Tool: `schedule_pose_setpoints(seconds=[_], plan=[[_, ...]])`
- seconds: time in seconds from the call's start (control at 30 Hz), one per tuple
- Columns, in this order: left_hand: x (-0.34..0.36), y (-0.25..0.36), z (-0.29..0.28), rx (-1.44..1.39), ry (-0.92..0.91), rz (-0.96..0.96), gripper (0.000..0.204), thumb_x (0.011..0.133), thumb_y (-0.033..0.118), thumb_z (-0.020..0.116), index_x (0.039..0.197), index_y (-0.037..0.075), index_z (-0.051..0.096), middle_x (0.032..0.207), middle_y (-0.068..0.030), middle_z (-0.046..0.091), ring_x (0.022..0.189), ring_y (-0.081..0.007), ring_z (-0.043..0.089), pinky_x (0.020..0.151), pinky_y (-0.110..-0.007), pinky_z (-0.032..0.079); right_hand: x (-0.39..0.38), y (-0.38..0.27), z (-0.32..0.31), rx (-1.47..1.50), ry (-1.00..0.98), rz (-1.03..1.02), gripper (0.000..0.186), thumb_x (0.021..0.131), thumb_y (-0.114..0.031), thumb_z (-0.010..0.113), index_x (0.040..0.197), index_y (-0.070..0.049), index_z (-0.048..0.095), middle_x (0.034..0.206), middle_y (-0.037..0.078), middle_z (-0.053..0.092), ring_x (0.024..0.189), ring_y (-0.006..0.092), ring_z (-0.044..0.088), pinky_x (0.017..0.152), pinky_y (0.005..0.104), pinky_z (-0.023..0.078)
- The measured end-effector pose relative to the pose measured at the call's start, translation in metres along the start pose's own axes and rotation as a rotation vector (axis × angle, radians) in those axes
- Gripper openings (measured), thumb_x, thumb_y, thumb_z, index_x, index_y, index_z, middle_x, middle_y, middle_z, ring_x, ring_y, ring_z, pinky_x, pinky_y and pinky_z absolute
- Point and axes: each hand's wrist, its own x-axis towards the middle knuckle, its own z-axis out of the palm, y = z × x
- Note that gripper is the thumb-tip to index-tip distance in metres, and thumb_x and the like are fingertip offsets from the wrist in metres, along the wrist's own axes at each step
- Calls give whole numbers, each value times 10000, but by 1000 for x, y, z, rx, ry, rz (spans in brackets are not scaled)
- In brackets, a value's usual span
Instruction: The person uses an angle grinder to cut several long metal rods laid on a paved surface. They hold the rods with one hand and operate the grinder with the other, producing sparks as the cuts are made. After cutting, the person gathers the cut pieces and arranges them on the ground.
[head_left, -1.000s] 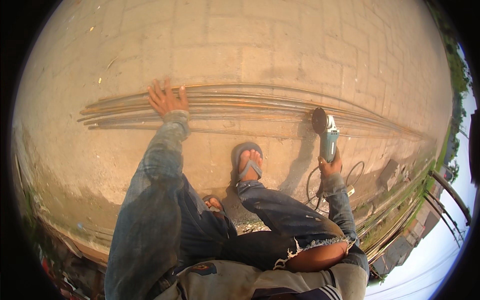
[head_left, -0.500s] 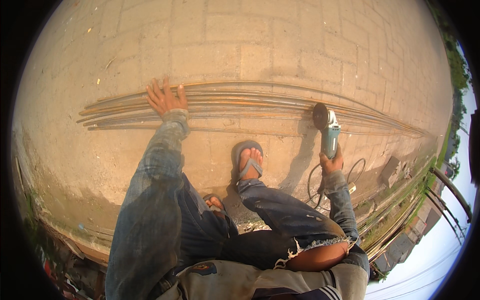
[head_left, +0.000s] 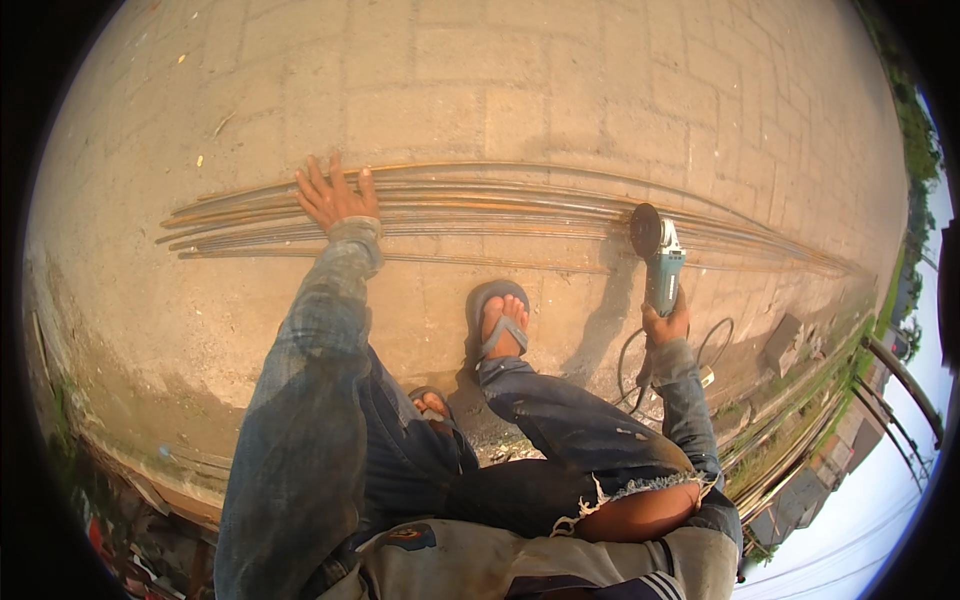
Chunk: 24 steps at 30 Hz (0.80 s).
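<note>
A bundle of long, rusty steel rods [head_left: 480, 205] lies across the paved ground in front of me. My left hand [head_left: 338, 198] rests on the rods toward their left end, fingers spread and stretched out. In my right hand [head_left: 667, 320] is a teal angle grinder [head_left: 663, 280], gripped round its body. Its dark disc [head_left: 647, 231] points away from me and overlaps the rods from this angle; whether it touches them I cannot tell. A dark cable [head_left: 637, 372] loops down behind my right wrist.
My sandalled foot [head_left: 502, 325] stands just on the near side of the rods, the other foot [head_left: 430, 405] closer in. A flat broken slab [head_left: 783, 343] lies at the right by the pavement edge. Grass and long poles [head_left: 790, 440] run along the right side.
</note>
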Motion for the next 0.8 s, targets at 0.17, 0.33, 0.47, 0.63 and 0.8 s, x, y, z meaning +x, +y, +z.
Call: schedule_pose_setpoints(seconds=[0.17,0.33,0.47,0.63,0.8], plan=[[-1,-1,0,10,-20,-4,579,872,483,403,1323,120,405,1426,-204,229,1339,-403,88,1077,-544,65,-2,4,-1,-23,-22,48,673,640,-131,687,1252,-46,422,1047,181,602,956,289,604,807,365,471],[-1,0,-2,11,-27,-5,574,876,480,400,1323,120,403,1427,-202,228,1339,-404,90,1078,-541,63,-5,-3,-2,-87,-16,46,666,639,-131,685,1247,-46,427,1050,188,598,956,305,602,805,371,471],[0,0,-1,-6,25,3,553,877,492,383,1297,136,442,1407,-201,274,1322,-405,147,1071,-546,89,-6,3,-1,-62,-23,-4,672,640,-134,685,1253,-47,426,1044,184,601,947,300,605,801,368,472],[0,0,-5,16,-18,8,575,874,477,410,1323,117,404,1418,-211,246,1329,-415,121,1077,-541,79,-7,-3,1,-49,-22,79,685,637,-137,692,1258,-35,421,1052,179,600,945,281,606,799,361,474],[0,1,-5,15,-19,4,570,881,475,397,1324,117,403,1419,-211,243,1330,-415,120,1077,-538,83,0,16,3,-30,18,4,688,638,-122,695,1259,-18,417,1058,181,596,948,271,603,806,350,471]])
